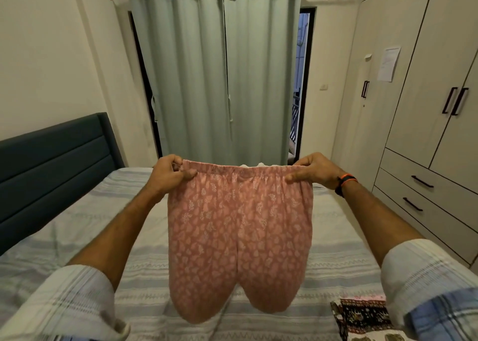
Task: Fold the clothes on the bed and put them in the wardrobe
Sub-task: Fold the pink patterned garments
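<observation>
Pink patterned trousers [239,234] hang in the air above the bed [85,239], held up by the waistband. My left hand [169,173] pinches the left end of the waistband and my right hand [314,168] pinches the right end, stretching it flat. The legs hang down, and their lower ends curl toward me near the sheet. A dark patterned folded garment [362,314] lies on the bed at the lower right, partly hidden by my right sleeve. The wardrobe [424,87] stands along the right wall with its doors closed.
The bed has a striped light sheet and a dark blue headboard [51,159] on the left. Pale green curtains [219,76] hang straight ahead, over a dark door opening. Drawers [424,185] sit under the wardrobe doors. A paper [388,63] is stuck on one door.
</observation>
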